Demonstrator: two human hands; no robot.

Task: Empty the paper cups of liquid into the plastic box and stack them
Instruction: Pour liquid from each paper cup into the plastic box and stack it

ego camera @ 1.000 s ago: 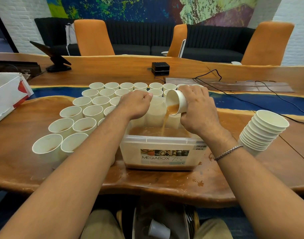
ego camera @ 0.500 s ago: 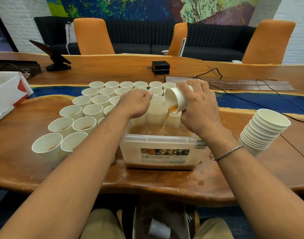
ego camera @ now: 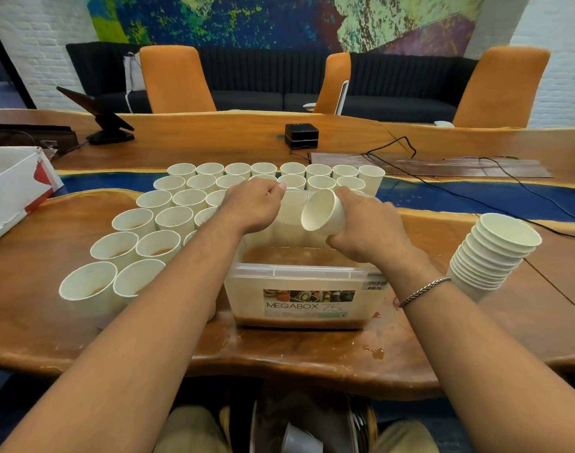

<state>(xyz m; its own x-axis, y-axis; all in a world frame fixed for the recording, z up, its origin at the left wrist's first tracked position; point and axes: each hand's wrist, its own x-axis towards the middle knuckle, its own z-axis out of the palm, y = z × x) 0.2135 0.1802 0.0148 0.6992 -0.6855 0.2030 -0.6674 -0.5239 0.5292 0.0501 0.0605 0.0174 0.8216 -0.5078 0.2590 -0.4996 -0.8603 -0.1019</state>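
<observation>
Paper cups [ego camera: 178, 220], filled: a large group standing upright on the wooden table [ego camera: 44, 308], left of and behind the box, set in close rows touching one another. Brown liquid shows in the nearer ones; the far rows are too small to tell.

Plastic box [ego camera: 299, 289], clear, labelled "MEGABOX 7.5L": sits at the table's near edge, centre. Holds a shallow layer of brown liquid. Lid absent.

Stack of empty cups [ego camera: 495, 253]: 1 nested column, right of the box and apart from it, leaning toward the right. Roughly 10 rims are countable.

Right hand [ego camera: 367, 227]: closed around 1 tilted cup [ego camera: 322, 212], held over the box with its mouth facing left and slightly down. No stream visible; interior looks pale, so the cup appears drained.

Left hand [ego camera: 253, 207]: loosely curled at the box's far left rim, among the filled cups; whether it grips 1 cannot be told from this angle.

Spilled drops [ego camera: 376, 353]: small brown marks on the table beside and in front of the box.

Risks, judged:
- Carrying the cup to the stack may drip residue onto the table.
- Pressing onto the leaning stack could topple it.
- The left forearm passes over filled cups; a low sweep could knock several.
</observation>
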